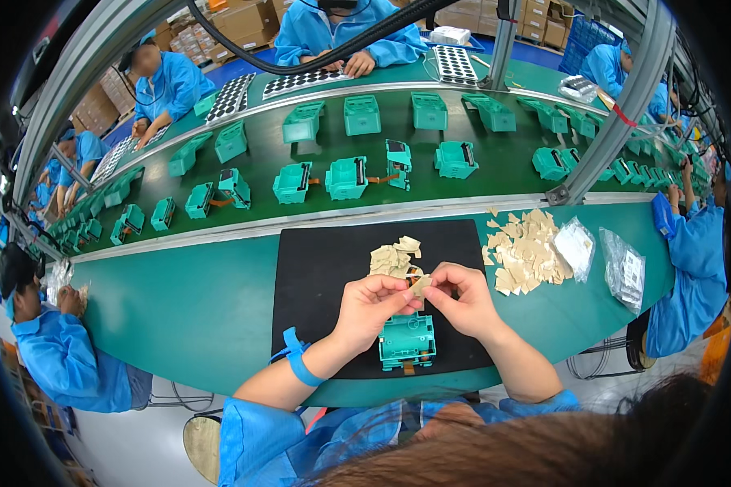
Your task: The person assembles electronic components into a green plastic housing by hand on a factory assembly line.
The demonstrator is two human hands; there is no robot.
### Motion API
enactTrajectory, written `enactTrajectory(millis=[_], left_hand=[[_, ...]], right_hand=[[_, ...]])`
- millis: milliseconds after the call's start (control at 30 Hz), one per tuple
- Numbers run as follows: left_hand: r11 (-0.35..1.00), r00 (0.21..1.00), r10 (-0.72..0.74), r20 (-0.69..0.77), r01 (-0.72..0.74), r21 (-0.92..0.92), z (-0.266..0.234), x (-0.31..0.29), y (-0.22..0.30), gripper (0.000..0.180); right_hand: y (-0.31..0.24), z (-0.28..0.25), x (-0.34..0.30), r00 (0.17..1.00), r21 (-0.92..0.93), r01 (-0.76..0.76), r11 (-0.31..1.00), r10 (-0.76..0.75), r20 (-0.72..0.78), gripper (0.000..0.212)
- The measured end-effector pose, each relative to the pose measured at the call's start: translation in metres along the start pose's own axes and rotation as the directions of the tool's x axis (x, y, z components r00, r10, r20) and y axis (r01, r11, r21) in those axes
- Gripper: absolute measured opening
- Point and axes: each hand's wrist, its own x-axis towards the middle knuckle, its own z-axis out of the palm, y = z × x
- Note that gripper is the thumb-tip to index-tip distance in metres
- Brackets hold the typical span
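Note:
My left hand (369, 307) and my right hand (466, 302) meet over a black mat (317, 284). Both pinch a small tan piece of paper-like sheet (420, 286) between thumb and fingers. Right below them on the mat lies a teal plastic housing (407, 341), with an orange-brown flat strip at its near edge. Beyond my fingers sits a small heap of tan scraps (391, 260). Something with a white and orange part shows between my hands and that heap, mostly hidden. A blue band (300, 359) circles my left wrist.
Right of the mat spreads a larger pile of tan scraps (528, 253), beside clear plastic bags (623, 270). A conveyor (260, 207) with several teal housings (348, 178) runs across the far side. A metal post (617, 114) rises at right. Co-workers in blue sit around.

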Motion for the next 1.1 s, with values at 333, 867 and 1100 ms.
enactTrajectory(millis=[333,867,1100], left_hand=[[0.979,0.994,-0.053,0.1,0.072,-0.19,-0.008,0.008,-0.005,0.011],[0.998,0.987,-0.027,0.16,0.018,0.056,-0.003,0.009,0.002,0.016],[0.995,0.982,-0.065,0.179,0.05,0.087,-0.007,0.012,-0.001,0.017]], right_hand=[[-0.006,0.018,-0.002,0.841,-0.574,0.412,0.707,-0.537,-0.058,0.013],[-0.006,0.008,-0.006,0.824,-0.571,0.5,0.651,-0.56,0.083,0.014],[-0.003,0.003,-0.005,0.803,-0.568,0.544,0.618,-0.579,0.139,0.014]])
